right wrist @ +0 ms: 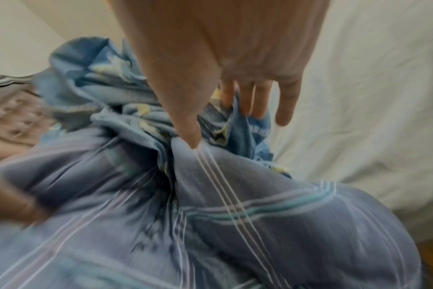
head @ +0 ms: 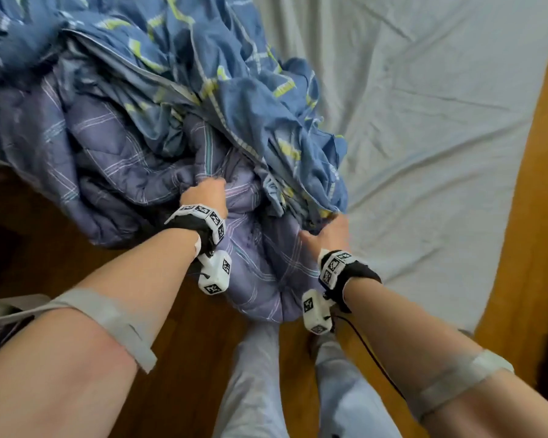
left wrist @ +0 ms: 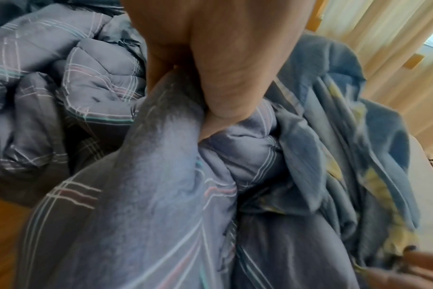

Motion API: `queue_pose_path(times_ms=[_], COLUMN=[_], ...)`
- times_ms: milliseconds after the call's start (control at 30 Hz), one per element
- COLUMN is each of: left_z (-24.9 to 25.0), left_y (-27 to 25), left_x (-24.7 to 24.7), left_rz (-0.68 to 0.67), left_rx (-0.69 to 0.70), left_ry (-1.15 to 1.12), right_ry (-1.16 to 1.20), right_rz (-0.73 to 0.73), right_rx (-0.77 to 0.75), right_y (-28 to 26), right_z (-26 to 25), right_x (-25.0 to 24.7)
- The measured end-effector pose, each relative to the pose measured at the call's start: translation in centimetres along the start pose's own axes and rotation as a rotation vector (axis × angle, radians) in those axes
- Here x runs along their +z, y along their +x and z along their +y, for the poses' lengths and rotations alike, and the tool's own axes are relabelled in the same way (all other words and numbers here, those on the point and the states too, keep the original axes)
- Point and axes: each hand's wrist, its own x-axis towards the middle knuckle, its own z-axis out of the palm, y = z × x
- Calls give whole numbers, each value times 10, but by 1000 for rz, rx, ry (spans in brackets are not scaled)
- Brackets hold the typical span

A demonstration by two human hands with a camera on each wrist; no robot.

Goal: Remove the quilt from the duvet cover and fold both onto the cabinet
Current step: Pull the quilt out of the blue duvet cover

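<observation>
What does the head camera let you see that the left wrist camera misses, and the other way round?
Only the head view shows the white bed sheet spread wide, both forearms, the wrist trackers, and the right hand at the blue duvet cover's edge.

Only the left wrist view shows the cream curtains behind, and, close up, the left hand's curled fingers clamping a fold of the quilt.

Both show the left hand gripping the purple plaid quilt, with the blue yellow-patterned cover bunched beside it and wooden floor below.
</observation>
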Motion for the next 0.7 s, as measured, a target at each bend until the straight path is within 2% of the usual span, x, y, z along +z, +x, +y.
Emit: queue_pose_path(times_ms=[67, 233, 367, 433, 500, 600, 700], left_z=[-14, -81, -133, -130, -119, -101, -83], left_y=[2, 4, 9, 6, 3, -9, -21], left_x=[2, 8, 16, 20, 23, 21, 16], left_rz=[3, 93, 174, 220, 242, 97, 48], left_rx=[0, -40, -175, -232, -215, -203, -273], left_ry=[0, 78, 128, 130, 111, -21, -219], right_ry=[-20, -191, -396, -391, -371, -359, -342], right_rz=[38, -93, -266, -302, -338, -338, -388], right_rx=[26, -101, -199, -222, -243, -254, -260], right_y=[10, 19, 12, 1, -7, -8, -12], right_z=[-16, -75, -109, -118, -122, -122, -130], right_x=[-7, 7, 20, 26, 31, 31, 19])
